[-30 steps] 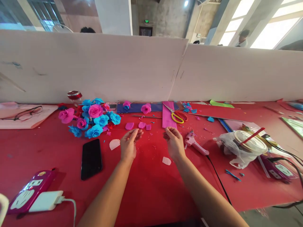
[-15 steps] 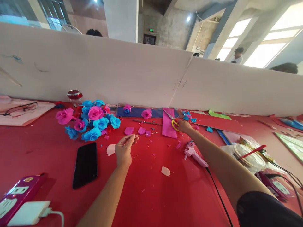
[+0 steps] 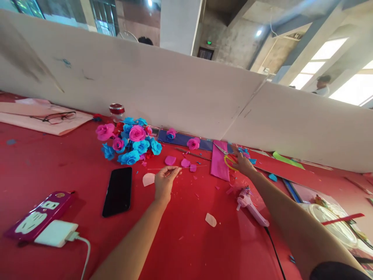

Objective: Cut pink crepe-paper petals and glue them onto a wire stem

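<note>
My left hand [image 3: 166,182] pinches a thin wire [image 3: 199,166] that lies nearly level above the red table. Beyond it are magenta paper petals [image 3: 170,160]; a pale pink petal [image 3: 148,179] is just to its left. My right hand [image 3: 243,162] reaches to the back of the table, fingers stretched out, with nothing seen in them. Beside that hand, scissors with yellow handles [image 3: 230,162] rest on a folded magenta paper strip [image 3: 219,171]. Small blue and pink paper pieces [image 3: 247,153] lie just past the fingers, partly hidden by them.
A bunch of blue and pink paper flowers [image 3: 128,142] stands at the back left, near a phone [image 3: 117,192] and a power strip [image 3: 40,216]. A pink glue gun [image 3: 252,208] with a cord lies below my right forearm. A white partition [image 3: 175,93] closes off the back.
My right hand has come off the scissors' handles and its fingers now extend past them. The left hand still holds the wire. The whole view has turned somewhat to the left.
</note>
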Available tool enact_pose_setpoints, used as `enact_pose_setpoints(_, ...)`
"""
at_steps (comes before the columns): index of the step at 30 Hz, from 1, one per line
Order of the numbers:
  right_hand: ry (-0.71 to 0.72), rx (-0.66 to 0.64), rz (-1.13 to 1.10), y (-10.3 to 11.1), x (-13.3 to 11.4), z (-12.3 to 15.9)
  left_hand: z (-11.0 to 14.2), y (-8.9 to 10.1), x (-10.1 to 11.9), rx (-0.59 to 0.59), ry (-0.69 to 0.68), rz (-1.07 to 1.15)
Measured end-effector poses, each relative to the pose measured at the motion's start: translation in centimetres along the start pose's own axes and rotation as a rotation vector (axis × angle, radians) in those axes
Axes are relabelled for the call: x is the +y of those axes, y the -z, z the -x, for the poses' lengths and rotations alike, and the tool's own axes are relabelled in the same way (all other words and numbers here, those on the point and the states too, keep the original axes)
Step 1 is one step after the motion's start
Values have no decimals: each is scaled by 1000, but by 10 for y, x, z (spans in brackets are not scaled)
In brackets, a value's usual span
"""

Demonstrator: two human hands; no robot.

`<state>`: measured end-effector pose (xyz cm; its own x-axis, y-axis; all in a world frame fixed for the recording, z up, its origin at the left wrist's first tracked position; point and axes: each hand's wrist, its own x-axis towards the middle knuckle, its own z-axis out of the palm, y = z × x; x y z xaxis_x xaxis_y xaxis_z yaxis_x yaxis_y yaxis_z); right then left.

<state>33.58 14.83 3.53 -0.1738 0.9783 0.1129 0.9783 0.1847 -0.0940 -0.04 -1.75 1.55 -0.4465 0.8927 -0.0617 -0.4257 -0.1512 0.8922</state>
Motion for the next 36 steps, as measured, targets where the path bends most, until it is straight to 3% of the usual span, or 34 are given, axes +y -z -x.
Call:
enact_pose_setpoints(6, -114, 20, -144, 28, -3, -14, -3, 4, -6, 10, 30, 22)
enact_pose_setpoints(11, -141, 51, -351, 57, -24, -14, -2, 3, -4, 83, 23, 106)
enact_pose_setpoints(14, -177, 80, -507, 72, -43, 1, -2, 2, 0, 111, 17, 146)
enact_pose_setpoints(17, -214, 69, -675, 79, -70, 38, -4, 3, 2, 140, 21, 172)
enact_pose_setpoints(19, -210, 39, -819, 77, -97, 75, -6, 4, 2, 164, 22, 189)
enact_pose_setpoints(22, -237, -206, -1429, 64, -146, 138, -10, 7, 2, 205, 30, 198)
enact_pose_setpoints(23, -226, -317, -1514, 58, -161, 157, -10, 7, 3, 226, 36, 192)
enact_pose_setpoints(26, -218, -488, -1527, 37, -196, 201, -8, 7, 7, 275, 53, 171)
enact_pose_setpoints(29, -239, -580, -1491, 21, -213, 218, 1, 2, 13, 247, 27, 229)
enact_pose_setpoints(36, -213, -500, -1470, 3, -221, 207, 26, -19, 17, 67, 61, 380)
